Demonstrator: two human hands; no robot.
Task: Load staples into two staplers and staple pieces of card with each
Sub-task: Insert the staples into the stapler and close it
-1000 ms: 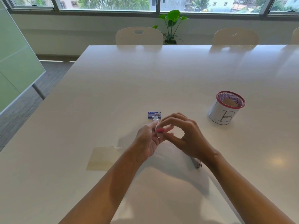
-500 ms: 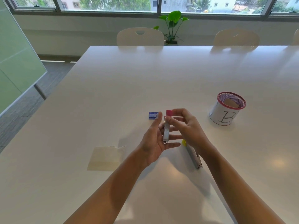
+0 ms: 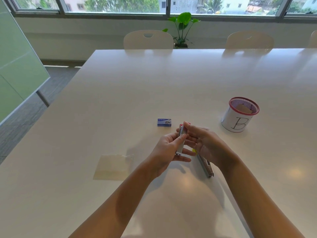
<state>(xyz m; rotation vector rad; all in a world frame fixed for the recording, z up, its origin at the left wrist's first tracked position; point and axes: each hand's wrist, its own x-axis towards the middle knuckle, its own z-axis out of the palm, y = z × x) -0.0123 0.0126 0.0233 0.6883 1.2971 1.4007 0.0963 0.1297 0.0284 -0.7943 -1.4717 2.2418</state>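
Both hands grip the pink stapler point(image 3: 181, 140) upright: left hand point(image 3: 169, 148) wraps its body, right hand point(image 3: 204, 143) pinches the top. Second stapler point(image 3: 205, 164) lies on the table point(image 3: 154, 86).

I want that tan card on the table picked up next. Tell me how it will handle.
The flat tan card lies flush on the glossy white table, so it probably resists pinching and slides when pushed. It looks thin, likely light and somewhat bendy. Its torn-looking top edge suggests it may tear easily.

White table point(image 3: 154, 86), blue staple box point(image 3: 164, 122), card point(image 3: 113, 167), second stapler point(image 3: 205, 166), mesh cup point(image 3: 239, 115)
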